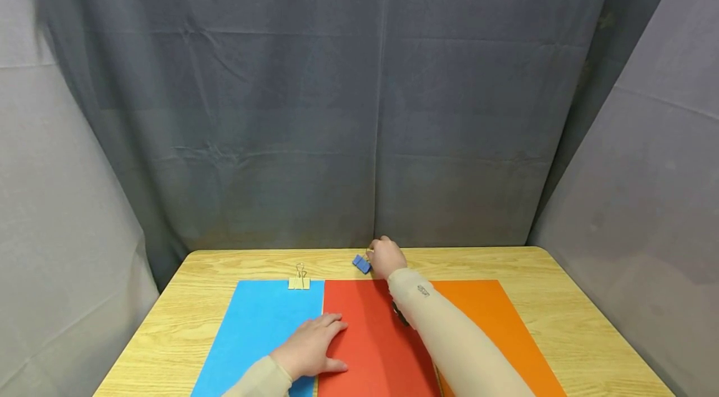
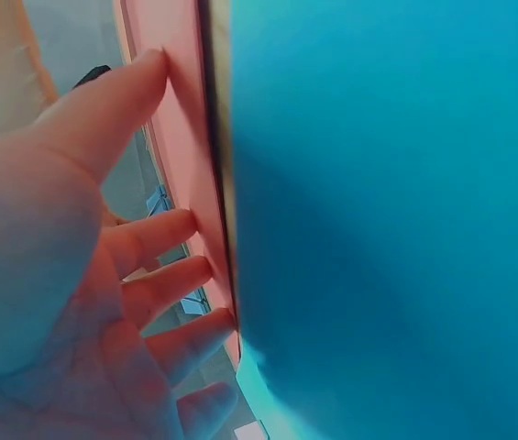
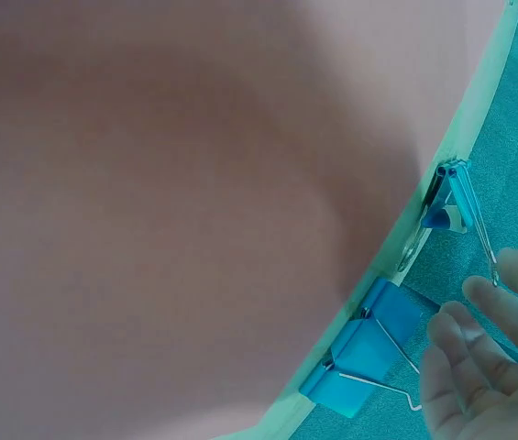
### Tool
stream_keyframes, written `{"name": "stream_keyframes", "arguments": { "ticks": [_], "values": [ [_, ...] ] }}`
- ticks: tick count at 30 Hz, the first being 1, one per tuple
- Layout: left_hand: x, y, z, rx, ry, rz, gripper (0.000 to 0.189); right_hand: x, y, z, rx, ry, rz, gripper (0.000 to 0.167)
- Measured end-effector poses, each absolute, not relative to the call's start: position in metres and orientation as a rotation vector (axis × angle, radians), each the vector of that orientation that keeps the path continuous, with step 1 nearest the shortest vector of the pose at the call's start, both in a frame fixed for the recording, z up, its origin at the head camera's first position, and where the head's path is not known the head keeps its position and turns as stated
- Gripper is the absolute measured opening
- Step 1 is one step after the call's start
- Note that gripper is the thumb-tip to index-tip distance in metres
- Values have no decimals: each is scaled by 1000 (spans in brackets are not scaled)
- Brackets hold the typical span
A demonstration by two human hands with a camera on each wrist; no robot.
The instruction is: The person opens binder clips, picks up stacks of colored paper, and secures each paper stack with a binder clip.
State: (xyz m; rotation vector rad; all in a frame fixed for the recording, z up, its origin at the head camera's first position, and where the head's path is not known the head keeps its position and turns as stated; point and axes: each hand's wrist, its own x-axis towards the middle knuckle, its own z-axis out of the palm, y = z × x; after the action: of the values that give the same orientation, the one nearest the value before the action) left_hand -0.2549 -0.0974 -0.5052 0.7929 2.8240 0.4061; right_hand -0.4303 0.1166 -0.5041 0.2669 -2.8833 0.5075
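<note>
At the table's far side, my right hand (image 1: 386, 258) has its thumb and index finger on the wire handle of a blue binder clip (image 3: 460, 194), pinching its end in the right wrist view. Beside it lies a second blue binder clip (image 3: 361, 348), its wire handles spread toward the curled fingers. From the head, only one blue clip (image 1: 362, 264) shows clearly, just left of the right hand. My left hand (image 1: 309, 346) is spread low over the seam between the blue sheet (image 1: 269, 316) and the red sheet (image 1: 367, 341), fingertips over the red.
A yellow binder clip (image 1: 299, 283) sits at the blue sheet's far edge with its handle upward. On the right lies an orange sheet (image 1: 489, 316), partly under the right forearm. Grey curtains (image 1: 281, 103) enclose the wooden table (image 1: 584, 322) at the back and sides.
</note>
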Motion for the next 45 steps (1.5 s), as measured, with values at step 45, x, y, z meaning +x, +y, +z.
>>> {"name": "stream_keyframes", "arguments": {
  "ticks": [45],
  "values": [
    [-253, -90, -500, 764, 2811, 322, 72, -431, 110, -489, 173, -2944, 344, 10]
  ]
}}
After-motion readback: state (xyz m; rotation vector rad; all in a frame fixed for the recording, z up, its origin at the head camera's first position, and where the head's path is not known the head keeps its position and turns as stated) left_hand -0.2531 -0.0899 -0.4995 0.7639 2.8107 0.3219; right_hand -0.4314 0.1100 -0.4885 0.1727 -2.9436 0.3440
